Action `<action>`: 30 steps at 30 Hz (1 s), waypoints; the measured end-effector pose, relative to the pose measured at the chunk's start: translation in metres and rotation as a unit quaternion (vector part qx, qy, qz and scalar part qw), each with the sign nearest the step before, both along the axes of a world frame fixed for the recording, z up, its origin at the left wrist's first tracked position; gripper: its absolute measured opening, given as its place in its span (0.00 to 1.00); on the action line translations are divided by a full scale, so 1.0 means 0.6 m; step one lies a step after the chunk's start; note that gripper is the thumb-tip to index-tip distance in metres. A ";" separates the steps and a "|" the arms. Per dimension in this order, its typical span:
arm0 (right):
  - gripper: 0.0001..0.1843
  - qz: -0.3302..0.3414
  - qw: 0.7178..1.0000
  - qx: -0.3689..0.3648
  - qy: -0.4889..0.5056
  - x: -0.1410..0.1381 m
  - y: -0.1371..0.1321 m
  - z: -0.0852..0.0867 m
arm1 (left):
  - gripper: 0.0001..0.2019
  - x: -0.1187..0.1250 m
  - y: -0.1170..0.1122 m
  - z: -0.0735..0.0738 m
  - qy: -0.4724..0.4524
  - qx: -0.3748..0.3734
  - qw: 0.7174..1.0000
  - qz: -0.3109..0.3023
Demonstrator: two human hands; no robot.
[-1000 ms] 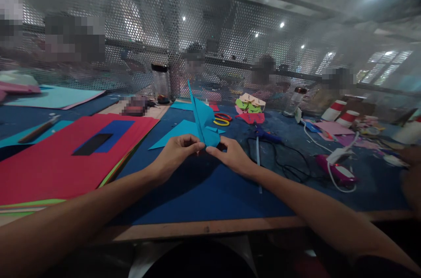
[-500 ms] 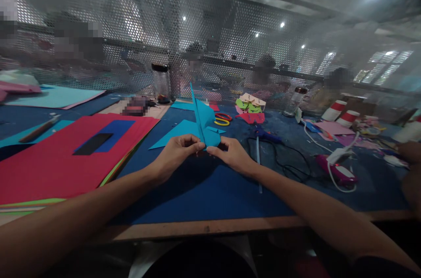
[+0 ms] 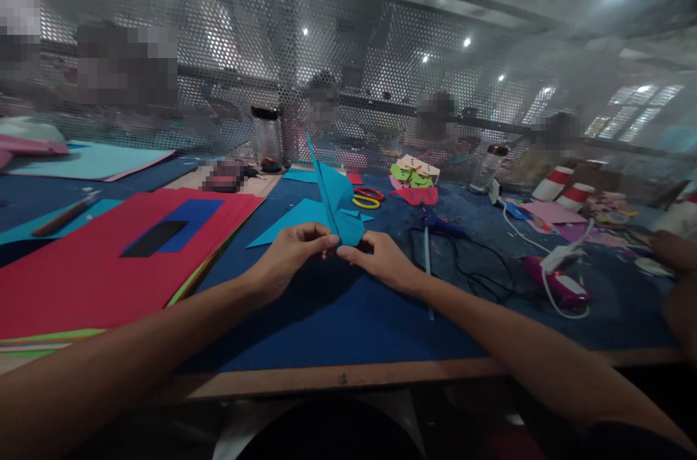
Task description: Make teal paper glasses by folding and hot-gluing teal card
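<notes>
Between my two hands is a folded piece of blue paper (image 3: pixel 338 195), held upright above the table with a pointed flap rising on its left. My left hand (image 3: pixel 301 248) pinches its lower left edge between thumb and fingers. At the lower right edge, my right hand (image 3: pixel 382 257) is closed on it as well, thumb in front. Behind the folded paper lies a flat blue sheet (image 3: pixel 288 222) on the table. Scissors (image 3: pixel 369 199) with red and yellow handles rest just beyond.
Red paper sheets (image 3: pixel 125 257) are stacked at left. A blue glue gun (image 3: pixel 443 223) with a black cord lies right of centre, and a purple glue gun (image 3: pixel 560 282) farther right. Cut paper pieces (image 3: pixel 414 177) and two jars stand near the mesh screen. Another person's hand (image 3: pixel 672 253) shows at the right edge.
The folded blue paper's upright point has tilted slightly to the left. My right thumb has shifted a little left along its lower edge. Both hands still hold the paper.
</notes>
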State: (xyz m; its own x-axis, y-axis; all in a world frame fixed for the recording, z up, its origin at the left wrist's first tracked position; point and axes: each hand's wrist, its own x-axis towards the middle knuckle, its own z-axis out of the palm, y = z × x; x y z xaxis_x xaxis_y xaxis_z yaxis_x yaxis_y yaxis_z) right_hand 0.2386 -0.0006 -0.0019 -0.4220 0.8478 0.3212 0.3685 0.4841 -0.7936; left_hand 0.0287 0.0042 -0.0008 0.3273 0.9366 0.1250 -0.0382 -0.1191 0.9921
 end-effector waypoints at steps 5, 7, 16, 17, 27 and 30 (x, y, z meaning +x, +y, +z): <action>0.20 0.005 1.000 0.001 -0.026 -0.001 -0.001 -0.001 | 0.13 -0.001 0.002 -0.007 -0.009 -0.012 1.000 -0.026; 0.19 0.010 1.000 0.007 -0.024 0.000 -0.001 -0.001 | 0.13 -0.001 0.003 -0.008 -0.010 -0.015 0.999 -0.030; 0.17 0.016 0.999 0.021 -0.041 0.002 0.001 -0.002 | 0.15 0.002 0.000 -0.003 -0.008 -0.022 0.999 -0.034; 0.17 0.017 0.999 0.021 -0.040 0.002 0.001 -0.002 | 0.15 0.003 0.000 -0.003 -0.008 -0.022 0.999 -0.035; 0.16 0.013 0.999 0.014 -0.040 0.000 0.000 -0.002 | 0.16 0.004 0.000 -0.003 0.005 -0.021 0.999 -0.038; 0.15 0.019 0.999 0.022 -0.039 -0.001 0.000 0.000 | 0.16 0.004 -0.001 -0.003 0.012 -0.015 0.999 -0.037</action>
State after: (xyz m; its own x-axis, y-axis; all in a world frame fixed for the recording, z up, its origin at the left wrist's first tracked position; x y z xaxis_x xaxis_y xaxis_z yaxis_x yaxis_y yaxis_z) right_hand 0.2381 -0.0008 -0.0019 -0.4789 0.8166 0.3221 0.4090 0.5322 -0.7413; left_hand 0.0309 0.0036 -0.0025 0.3985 0.9129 0.0887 -0.0219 -0.0872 0.9960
